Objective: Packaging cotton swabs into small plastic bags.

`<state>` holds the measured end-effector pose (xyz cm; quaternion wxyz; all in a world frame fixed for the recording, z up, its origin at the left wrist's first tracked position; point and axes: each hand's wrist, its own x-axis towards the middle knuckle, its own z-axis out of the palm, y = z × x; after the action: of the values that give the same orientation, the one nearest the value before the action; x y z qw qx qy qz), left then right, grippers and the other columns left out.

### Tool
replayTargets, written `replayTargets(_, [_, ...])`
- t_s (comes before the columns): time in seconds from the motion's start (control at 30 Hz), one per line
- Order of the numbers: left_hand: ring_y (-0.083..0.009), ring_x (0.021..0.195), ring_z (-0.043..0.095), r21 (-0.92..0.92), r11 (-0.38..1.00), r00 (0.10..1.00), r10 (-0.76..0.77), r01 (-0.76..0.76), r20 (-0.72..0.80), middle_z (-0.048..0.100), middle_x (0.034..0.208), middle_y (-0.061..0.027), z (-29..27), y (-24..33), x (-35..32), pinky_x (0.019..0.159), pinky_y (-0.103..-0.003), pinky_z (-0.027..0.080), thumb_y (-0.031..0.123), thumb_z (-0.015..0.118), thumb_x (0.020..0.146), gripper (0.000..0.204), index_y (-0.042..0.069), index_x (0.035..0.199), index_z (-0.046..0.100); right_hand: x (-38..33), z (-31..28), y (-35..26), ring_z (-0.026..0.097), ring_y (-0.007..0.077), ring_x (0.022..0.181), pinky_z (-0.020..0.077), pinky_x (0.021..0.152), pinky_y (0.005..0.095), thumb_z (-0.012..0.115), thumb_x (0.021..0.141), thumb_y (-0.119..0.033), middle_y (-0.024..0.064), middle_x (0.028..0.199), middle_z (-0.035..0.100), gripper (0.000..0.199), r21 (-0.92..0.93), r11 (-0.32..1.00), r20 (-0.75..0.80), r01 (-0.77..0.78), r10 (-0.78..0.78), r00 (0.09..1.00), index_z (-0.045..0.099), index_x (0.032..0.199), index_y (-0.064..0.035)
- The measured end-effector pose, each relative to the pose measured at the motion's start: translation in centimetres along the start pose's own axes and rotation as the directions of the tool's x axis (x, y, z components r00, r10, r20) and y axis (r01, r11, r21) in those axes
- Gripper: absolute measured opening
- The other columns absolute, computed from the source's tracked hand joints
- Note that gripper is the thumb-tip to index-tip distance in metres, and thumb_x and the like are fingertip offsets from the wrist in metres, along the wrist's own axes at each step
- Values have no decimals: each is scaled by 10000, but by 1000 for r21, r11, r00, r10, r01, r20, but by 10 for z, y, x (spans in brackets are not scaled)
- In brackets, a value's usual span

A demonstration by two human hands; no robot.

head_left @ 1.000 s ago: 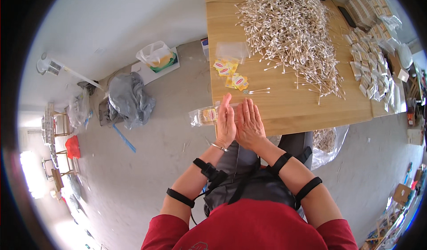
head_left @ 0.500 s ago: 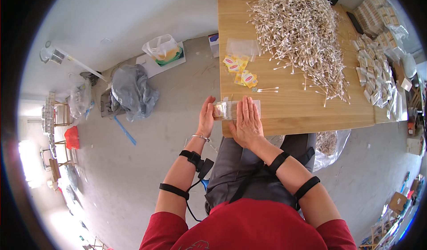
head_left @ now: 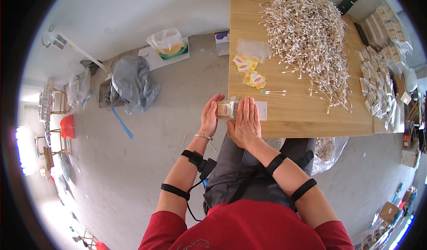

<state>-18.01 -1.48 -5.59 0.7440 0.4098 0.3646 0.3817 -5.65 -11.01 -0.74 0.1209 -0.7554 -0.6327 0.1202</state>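
A clear plastic bag of cotton swabs (head_left: 226, 110) with a yellow card inside lies across the table's left edge, its left end jutting past the edge. My left hand (head_left: 210, 115) cups that end, palm against it, fingers pointing away from me. Flat across the bag's right part rests my right hand (head_left: 246, 123), fingers straight and close together, hiding what is under it. A pale flap (head_left: 263, 110) shows to the right of those fingers. Beyond lie two loose cotton swabs (head_left: 276, 92) and several yellow cards (head_left: 247, 66).
A large heap of cotton swabs (head_left: 307, 36) covers much of the wooden table (head_left: 293, 125). Filled packs (head_left: 378, 81) are piled at the right, beneath a dark bottle (head_left: 347, 3). On the floor at left sits a grey plastic bag (head_left: 133, 83); a clear sack (head_left: 329, 154) stands under the table.
The view has shifted, so the table appears farther right. Relative to its edge, my hands and the bag are farther left. More of the yellow card shows between my hands.
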Motion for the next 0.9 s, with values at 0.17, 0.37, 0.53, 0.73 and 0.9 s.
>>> replayTargets(0.17, [-205, 1240, 477, 95, 994, 998, 61, -59, -14, 510, 1348, -154, 1, 1, 0, 1039, -317, 380, 308, 388, 1027, 466, -31, 1341, 451, 2, 4, -6, 40, 432, 1435, 72, 1171, 486, 500, 892, -400, 308, 1519, 78, 852, -13, 1000, -17, 4, -4, 1000, 115, 1432, 135])
replayTargets(0.37, [-212, 1280, 435, 177, 981, 997, 82, -80, -7, 483, 1370, -145, 1, 7, -3, 1066, -330, 345, 351, 371, 1026, 500, -21, 1354, 441, 6, 2, 6, 41, 409, 1442, 62, 1173, 473, 429, 931, -390, 289, 1530, 86, 782, 185, 983, -29, 12, -7, 1000, 126, 1443, 117])
replayTargets(0.53, [-222, 1340, 362, 134, 988, 994, 84, -75, -68, 435, 1420, -145, -3, 8, -2, 1112, -348, 285, 446, 307, 1023, 600, -13, 1401, 389, 26, 4, 27, 60, 388, 1447, 79, 1171, 441, 385, 975, -353, 266, 1544, 99, 700, 753, 648, -278, 111, 161, 947, 132, 1461, 83])
replayTargets(0.73, [-229, 1357, 340, 212, 975, 997, 70, -60, -39, 424, 1434, -143, 5, 10, -7, 1120, -347, 270, 508, 252, 1014, 668, -6, 1432, 341, 33, 14, 7, 111, 336, 1451, 105, 1166, 397, 358, 999, -358, 245, 1547, 143, 663, 879, 446, -261, 171, 149, 954, 160, 1463, 73])
replayTargets(0.9, [-239, 1340, 363, 190, 979, 997, 77, -72, -15, 428, 1424, -161, 5, 13, -8, 1107, -348, 283, 529, 254, 1007, 692, -13, 1430, 336, 37, 16, -12, 137, 359, 1443, 129, 1162, 411, 353, 998, -393, 263, 1534, 166, 675, 895, 410, -254, 177, 139, 957, 172, 1466, 59])
